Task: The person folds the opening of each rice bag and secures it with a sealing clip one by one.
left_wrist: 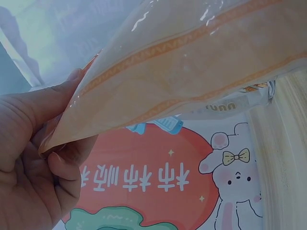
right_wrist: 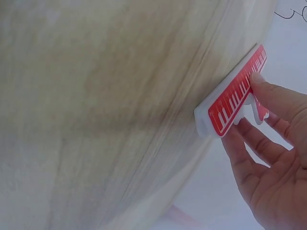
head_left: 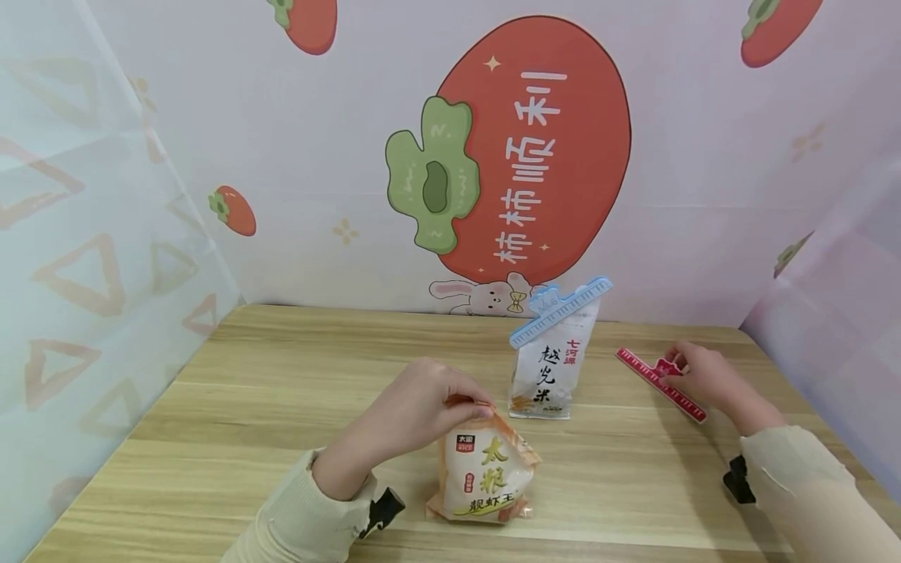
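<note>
My left hand (head_left: 415,403) pinches the top edge of an orange-and-white food bag (head_left: 486,481), which stands upright at the table's front middle. In the left wrist view the folded top of the bag (left_wrist: 144,81) lies between thumb and curled fingers. My right hand (head_left: 718,383) holds a red-and-white bag clip (head_left: 680,398) at the table's right side. The right wrist view shows the thumb on the clip's (right_wrist: 235,98) red striped face and the fingers behind by its handle. The clip's long bar is close to the tabletop; whether it touches is hard to tell.
Behind the orange bag stands a white bag (head_left: 542,383) with a blue bag clip (head_left: 563,311) slanting across its top. The wooden table (head_left: 281,391) ends at a printed cloth backdrop (head_left: 317,266), with cloth walls on both sides.
</note>
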Action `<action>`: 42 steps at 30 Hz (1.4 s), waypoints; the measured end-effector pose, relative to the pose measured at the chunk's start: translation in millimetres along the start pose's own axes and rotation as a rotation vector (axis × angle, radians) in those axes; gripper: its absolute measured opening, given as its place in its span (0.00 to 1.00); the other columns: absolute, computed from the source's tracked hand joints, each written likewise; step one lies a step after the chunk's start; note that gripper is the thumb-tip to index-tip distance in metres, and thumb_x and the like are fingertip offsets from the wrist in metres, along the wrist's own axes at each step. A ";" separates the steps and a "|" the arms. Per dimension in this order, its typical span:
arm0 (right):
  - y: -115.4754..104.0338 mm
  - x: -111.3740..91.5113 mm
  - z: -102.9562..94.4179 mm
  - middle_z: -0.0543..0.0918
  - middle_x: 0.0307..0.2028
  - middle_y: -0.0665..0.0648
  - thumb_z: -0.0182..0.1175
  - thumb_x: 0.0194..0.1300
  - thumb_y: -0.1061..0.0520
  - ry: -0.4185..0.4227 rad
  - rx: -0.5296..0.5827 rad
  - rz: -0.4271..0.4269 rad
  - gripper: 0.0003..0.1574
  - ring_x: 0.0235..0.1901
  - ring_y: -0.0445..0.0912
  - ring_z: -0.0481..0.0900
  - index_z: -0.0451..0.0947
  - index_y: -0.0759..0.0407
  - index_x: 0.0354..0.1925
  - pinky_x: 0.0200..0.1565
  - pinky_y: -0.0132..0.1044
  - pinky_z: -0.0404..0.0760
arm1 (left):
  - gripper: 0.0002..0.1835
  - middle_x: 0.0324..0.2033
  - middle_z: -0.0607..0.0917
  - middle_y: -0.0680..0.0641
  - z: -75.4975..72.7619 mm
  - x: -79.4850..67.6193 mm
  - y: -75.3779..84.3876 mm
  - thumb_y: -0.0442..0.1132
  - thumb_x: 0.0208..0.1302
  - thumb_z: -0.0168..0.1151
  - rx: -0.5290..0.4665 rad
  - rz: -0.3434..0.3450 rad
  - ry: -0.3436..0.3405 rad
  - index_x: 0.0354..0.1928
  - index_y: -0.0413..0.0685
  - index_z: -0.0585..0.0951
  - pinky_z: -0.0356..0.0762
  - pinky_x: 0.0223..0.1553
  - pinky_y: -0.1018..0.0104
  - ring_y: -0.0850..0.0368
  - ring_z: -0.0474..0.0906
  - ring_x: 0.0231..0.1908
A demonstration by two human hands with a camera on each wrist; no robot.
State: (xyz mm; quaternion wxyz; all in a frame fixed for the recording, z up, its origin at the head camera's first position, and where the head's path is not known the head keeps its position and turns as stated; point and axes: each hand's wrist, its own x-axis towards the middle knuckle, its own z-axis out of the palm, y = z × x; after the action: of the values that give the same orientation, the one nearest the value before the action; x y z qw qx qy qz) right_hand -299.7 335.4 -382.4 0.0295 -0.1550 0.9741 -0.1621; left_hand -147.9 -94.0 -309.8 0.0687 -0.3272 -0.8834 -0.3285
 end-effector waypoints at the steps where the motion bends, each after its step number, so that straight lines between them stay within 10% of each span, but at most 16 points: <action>1: -0.3 -0.3 0.1 0.80 0.37 0.69 0.66 0.61 0.60 0.000 0.004 -0.002 0.18 0.37 0.59 0.80 0.72 0.69 0.43 0.37 0.53 0.79 | 0.05 0.32 0.91 0.53 0.0 0.1 -0.1 0.39 0.60 0.71 0.000 -0.001 0.000 0.37 0.48 0.90 0.77 0.32 0.78 0.70 0.81 0.29; 12: -2.9 -2.9 -0.5 0.77 0.42 0.73 0.65 0.63 0.59 -0.009 0.016 0.029 0.35 0.39 0.61 0.78 0.65 0.79 0.60 0.37 0.52 0.78 | 0.05 0.32 0.91 0.53 1.0 0.7 -0.2 0.38 0.60 0.71 -0.012 -0.005 -0.007 0.37 0.47 0.90 0.77 0.32 0.78 0.70 0.81 0.29; 34: -1.5 -25.6 -7.0 0.84 0.37 0.67 0.65 0.65 0.56 0.072 0.029 -0.037 0.20 0.35 0.53 0.80 0.78 0.74 0.45 0.36 0.46 0.79 | 0.04 0.31 0.90 0.53 1.0 0.9 -2.0 0.38 0.61 0.70 -0.025 -0.014 -0.012 0.36 0.47 0.90 0.77 0.31 0.78 0.71 0.80 0.29; 42: -6.8 -45.8 -8.9 0.83 0.36 0.57 0.67 0.64 0.54 0.105 0.063 -0.066 0.17 0.30 0.34 0.73 0.80 0.67 0.44 0.31 0.32 0.75 | 0.04 0.31 0.90 0.53 1.4 1.1 -3.6 0.38 0.61 0.70 -0.037 -0.001 -0.001 0.36 0.47 0.90 0.77 0.31 0.78 0.71 0.80 0.29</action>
State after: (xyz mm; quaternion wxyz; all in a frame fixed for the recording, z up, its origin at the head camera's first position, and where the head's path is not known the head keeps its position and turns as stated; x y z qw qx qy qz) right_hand -255.1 346.2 -371.5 -0.0220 -0.1771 0.9630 -0.2017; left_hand -150.9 -94.7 -312.4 0.0618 -0.3282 -0.8773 -0.3447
